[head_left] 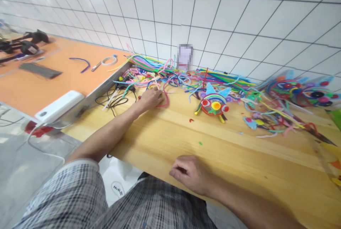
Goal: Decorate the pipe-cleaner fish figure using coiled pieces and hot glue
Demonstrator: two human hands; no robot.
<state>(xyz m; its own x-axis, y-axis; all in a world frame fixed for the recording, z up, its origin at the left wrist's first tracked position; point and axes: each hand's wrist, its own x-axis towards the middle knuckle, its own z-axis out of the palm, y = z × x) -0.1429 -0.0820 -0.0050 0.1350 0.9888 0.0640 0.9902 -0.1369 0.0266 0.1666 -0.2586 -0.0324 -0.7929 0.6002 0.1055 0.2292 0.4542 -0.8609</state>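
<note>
My left hand (151, 99) reaches to the front edge of a tangled heap of pipe cleaners (149, 74), its fingers curled downward. A dark pink pipe cleaner (167, 97) loops beside those fingertips; whether they grip anything is hidden. Near the table's front edge, my right hand (190, 174) rests in a loose fist with nothing visible in it. Between the hands and the wall stands a round craft face (214, 104) with blue pointed felt pieces, red eyes and a yellow nose. Small red and green scraps (200, 143) lie on the wooden table (160, 133).
Two similar craft faces (317, 94) lean at the right against the tiled wall (160, 8). A phone-like object (184, 57), blurred, stands behind the heap. Black cables (113, 102) lie left of my arm. A white power strip (60, 106) sits on the orange table (74, 54).
</note>
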